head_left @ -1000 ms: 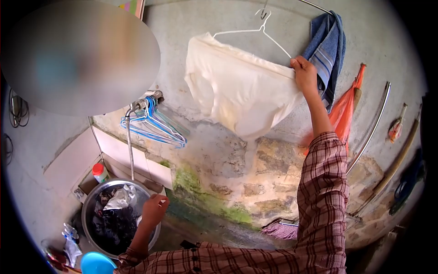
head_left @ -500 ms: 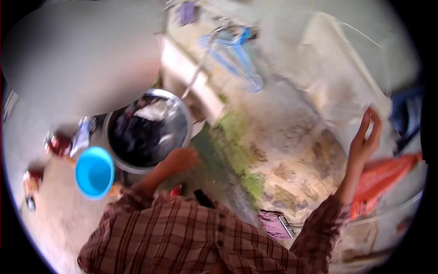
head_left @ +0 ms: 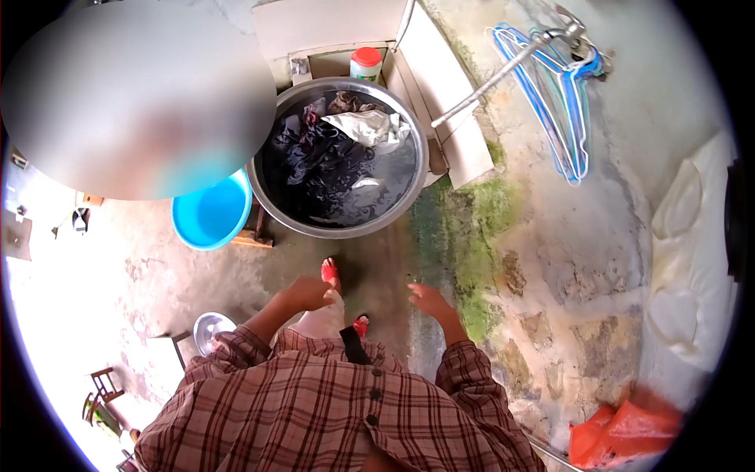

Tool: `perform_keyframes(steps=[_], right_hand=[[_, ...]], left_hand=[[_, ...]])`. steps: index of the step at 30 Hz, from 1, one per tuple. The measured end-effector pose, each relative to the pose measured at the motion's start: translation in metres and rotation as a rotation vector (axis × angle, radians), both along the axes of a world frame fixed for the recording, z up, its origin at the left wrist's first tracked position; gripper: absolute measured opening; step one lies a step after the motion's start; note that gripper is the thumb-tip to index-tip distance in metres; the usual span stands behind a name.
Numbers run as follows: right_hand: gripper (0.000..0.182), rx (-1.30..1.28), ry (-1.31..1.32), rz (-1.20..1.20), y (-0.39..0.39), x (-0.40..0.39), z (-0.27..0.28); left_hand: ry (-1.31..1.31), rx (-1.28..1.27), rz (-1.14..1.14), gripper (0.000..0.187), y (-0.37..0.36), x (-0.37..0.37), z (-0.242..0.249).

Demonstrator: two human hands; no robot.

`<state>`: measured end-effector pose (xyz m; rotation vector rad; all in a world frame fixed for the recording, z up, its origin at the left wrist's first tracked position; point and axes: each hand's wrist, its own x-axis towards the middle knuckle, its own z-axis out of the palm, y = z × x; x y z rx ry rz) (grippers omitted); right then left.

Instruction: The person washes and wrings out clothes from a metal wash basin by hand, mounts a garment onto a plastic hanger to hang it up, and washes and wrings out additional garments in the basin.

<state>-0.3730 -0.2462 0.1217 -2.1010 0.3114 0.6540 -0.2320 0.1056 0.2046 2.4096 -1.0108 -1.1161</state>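
My left hand (head_left: 308,293) hovers in front of my body over the floor, its fingers loosely bent with nothing seen in them. To its right, my right hand (head_left: 427,297) is also in the air, fingers loosely apart and holding nothing. Beyond both hands stands a large metal basin (head_left: 346,234) of water. Dark clothes (head_left: 314,161) soak in it, with a white cloth (head_left: 366,126) at the far side. Neither hand touches the basin. At its left is a light-blue bucket (head_left: 212,212), partly hidden by a blurred patch.
Several blue and white hangers (head_left: 578,118) hang by a metal tap (head_left: 503,75) on the right wall. A red-lidded container (head_left: 366,64) stands behind the basin. White fabric (head_left: 680,252) and a red plastic bag (head_left: 625,433) are at right. A metal bowl (head_left: 211,330) lies at lower left.
My view has swung to the right wall less and now faces the basin. My right hand has come down from beside the white fabric to the front of my body.
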Motion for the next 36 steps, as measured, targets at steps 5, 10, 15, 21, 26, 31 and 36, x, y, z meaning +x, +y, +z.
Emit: perform_keyframes(steps=[5, 10, 15, 21, 26, 31, 36], right_hand=[[0.051, 0.012, -0.051, -0.112, 0.037, 0.108, -0.018], [0.062, -0.134, -0.351, -0.045, 0.056, 0.222, -0.059], [0.078, -0.255, -0.276, 0.057, 0.066, 0.320, -0.069], [0.083, -0.410, -0.073, 0.133, 0.080, 0.349, -0.160], [0.074, 0.023, 0.104, -0.177, 0.153, 0.355, -0.180], [0.052, 0.455, 0.263, -0.143, 0.170, 0.368, -0.189], [0.010, -0.207, -0.678, -0.066, 0.084, 0.439, -0.146]], left_hand=[[0.125, 0.107, 0.058, 0.037, 0.015, 0.045, -0.025], [0.124, -0.032, 0.300, 0.051, 0.012, 0.107, -0.044], [0.102, -0.193, 0.555, 0.061, 0.010, 0.180, -0.059], [-0.083, -0.158, 0.663, 0.085, 0.021, 0.235, -0.101], [-0.143, -0.184, 0.774, 0.095, 0.017, 0.255, -0.124], [0.020, -0.007, 0.741, 0.102, 0.007, 0.268, -0.153], [-0.036, 0.245, 0.581, 0.106, 0.011, 0.272, -0.169]])
